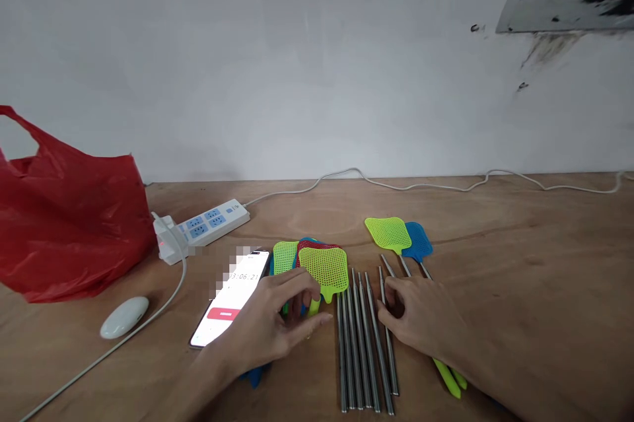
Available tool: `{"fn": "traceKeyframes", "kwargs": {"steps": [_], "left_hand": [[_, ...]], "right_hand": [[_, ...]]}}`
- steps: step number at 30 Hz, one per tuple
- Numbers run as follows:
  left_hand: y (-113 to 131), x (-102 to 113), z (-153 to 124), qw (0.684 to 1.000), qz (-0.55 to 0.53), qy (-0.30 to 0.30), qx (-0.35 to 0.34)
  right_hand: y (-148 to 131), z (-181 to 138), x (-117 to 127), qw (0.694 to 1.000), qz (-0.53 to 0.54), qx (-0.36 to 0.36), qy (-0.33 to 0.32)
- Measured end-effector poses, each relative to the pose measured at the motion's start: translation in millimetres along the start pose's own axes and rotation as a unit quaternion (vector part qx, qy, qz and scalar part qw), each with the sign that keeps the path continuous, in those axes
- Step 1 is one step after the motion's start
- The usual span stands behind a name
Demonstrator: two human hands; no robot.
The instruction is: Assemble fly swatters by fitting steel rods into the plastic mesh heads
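Observation:
My left hand [277, 319] hovers beside a pile of mesh fly swatter heads, thumb and forefinger apart and the other fingers curled. On top of the pile is a yellow-green head [324, 270], with a red head [310, 246] and another yellow-green one [284, 257] partly under it. Several metal rods [359, 343] lie side by side between my hands. My right hand [423, 313] has its thumb and forefinger apart at the rightmost rod [389, 336]; whether they touch it is unclear. Beneath that hand lie swatters with a yellow-green head [389, 234], a blue head [419, 242] and yellow-green handles [447, 379].
A phone [242, 290] with a lit timer screen lies left of the pile. Behind it is a white power strip [218, 222] with a plugged-in charger [171, 240]. A white oval object [123, 317] and a red plastic bag [74, 224] are at left. A cable [406, 187] runs along the wall.

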State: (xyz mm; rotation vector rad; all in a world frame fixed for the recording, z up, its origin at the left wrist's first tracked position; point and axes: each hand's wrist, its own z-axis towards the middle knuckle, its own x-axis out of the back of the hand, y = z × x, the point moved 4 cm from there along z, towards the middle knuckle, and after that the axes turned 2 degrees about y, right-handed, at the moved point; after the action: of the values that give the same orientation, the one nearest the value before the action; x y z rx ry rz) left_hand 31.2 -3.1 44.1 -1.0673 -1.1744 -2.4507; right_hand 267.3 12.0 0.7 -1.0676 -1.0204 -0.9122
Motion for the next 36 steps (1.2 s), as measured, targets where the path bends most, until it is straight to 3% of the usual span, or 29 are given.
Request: {"fn": "traceKeyframes", "kwargs": {"steps": [8,14,21,26,31,33,36], "left_hand": [[6.2,1.7,1.4,0.999,0.024,-0.015,-0.037],[5.5,-0.4,-1.6,0.997,0.028,0.003,-0.065],[-0.2,-3.5,-2.9,0.999,-0.013,0.024,-0.017],[0.5,-6.9,2.1,1.0,-0.022,0.001,0.011],[-1.4,-17.1,-0.6,0.997,-0.011,-0.055,0.057],[-1.3,-20.3,-1.4,0.995,-0.015,-0.073,0.062],[0.8,-21.6,-0.8,0.995,-0.023,-0.078,0.051]], "right_hand": [[3.7,2.5,-1.6,0.999,0.021,-0.04,0.021],[13.5,6.8,-5.0,0.975,0.208,-0.054,0.049],[23.1,17.1,2.6,0.931,0.36,-0.052,0.036],[21.8,18.3,10.4,0.861,0.503,-0.073,0.004],[12.0,13.2,12.5,0.695,0.702,-0.154,-0.034],[9.1,12.4,12.9,0.667,0.726,-0.161,-0.026],[6.8,12.1,9.9,0.65,0.744,-0.154,-0.012]]}}
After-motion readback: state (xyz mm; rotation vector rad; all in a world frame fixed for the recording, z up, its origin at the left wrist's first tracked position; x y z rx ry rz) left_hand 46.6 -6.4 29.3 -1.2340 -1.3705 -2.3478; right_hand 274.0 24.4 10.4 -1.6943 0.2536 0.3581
